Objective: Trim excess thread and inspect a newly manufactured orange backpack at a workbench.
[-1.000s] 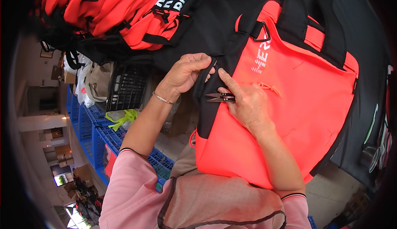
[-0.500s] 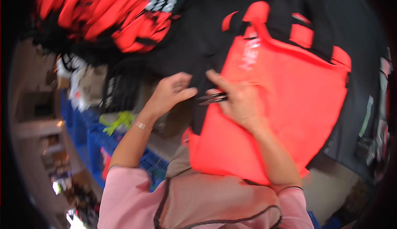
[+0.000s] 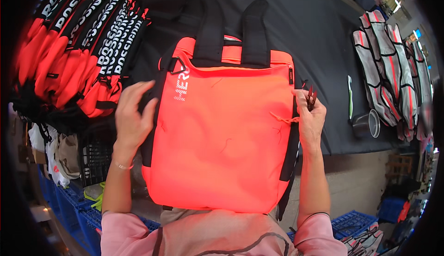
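A bright red-orange backpack (image 3: 222, 149) lies flat before me, its black shoulder straps (image 3: 209, 29) stretched away over the table. Loose dark threads (image 3: 225, 145) show on its front panel. At its left edge, my left hand (image 3: 132, 117) is open, thumb and fingers apart and holding nothing. My right hand (image 3: 311, 122) is at the right edge, closed around small dark thread snips (image 3: 311, 97) whose points stick up past the fingers. A short orange cord (image 3: 283, 118) lies against the bag right beside that hand; whether the fingers touch it I cannot tell.
Red and black bags (image 3: 69, 66) are stacked at the far left of the black-covered table (image 3: 305, 34). To the right are grey bags (image 3: 386, 71), a green-and-white brush (image 3: 350, 99) and a clear cup (image 3: 367, 124). Blue crates (image 3: 354, 223) stand below.
The backpack, tilted before, now lies straight and more to the left. My hands have moved apart to its two sides. The snips stay in my right hand, now pointing up.
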A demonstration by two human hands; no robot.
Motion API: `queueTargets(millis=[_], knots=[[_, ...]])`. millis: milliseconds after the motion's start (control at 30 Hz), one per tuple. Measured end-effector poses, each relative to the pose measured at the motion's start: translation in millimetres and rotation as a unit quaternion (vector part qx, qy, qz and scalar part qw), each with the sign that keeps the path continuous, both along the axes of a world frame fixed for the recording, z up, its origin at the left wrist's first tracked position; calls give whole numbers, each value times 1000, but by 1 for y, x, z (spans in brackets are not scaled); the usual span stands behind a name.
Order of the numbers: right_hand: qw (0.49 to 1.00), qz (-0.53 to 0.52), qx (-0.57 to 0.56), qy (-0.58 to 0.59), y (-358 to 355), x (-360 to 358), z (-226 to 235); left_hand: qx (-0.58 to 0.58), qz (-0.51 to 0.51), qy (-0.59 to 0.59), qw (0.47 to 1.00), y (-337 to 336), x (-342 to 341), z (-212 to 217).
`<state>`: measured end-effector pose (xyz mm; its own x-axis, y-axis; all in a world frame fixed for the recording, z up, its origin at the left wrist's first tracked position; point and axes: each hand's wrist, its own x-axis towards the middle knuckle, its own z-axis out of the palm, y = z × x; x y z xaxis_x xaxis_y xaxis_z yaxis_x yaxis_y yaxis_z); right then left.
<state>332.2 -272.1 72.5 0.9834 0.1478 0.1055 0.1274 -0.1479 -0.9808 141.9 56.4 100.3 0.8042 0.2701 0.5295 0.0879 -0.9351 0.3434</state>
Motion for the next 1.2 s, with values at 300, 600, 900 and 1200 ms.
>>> queueTargets(millis=[300,600,900,1200], knots=[[992,-57,84,69,8,7,-41,20,-265,160,951,-151,87,-109],[957,31,232,170,-22,40,-32,-331,-568,295,694,-198,30,-38],[998,-9,58,9,3,76,-15,377,-283,161,867,-208,29,-124],[948,24,-286,-136,40,111,-28,-247,-405,30,880,-169,65,-39]])
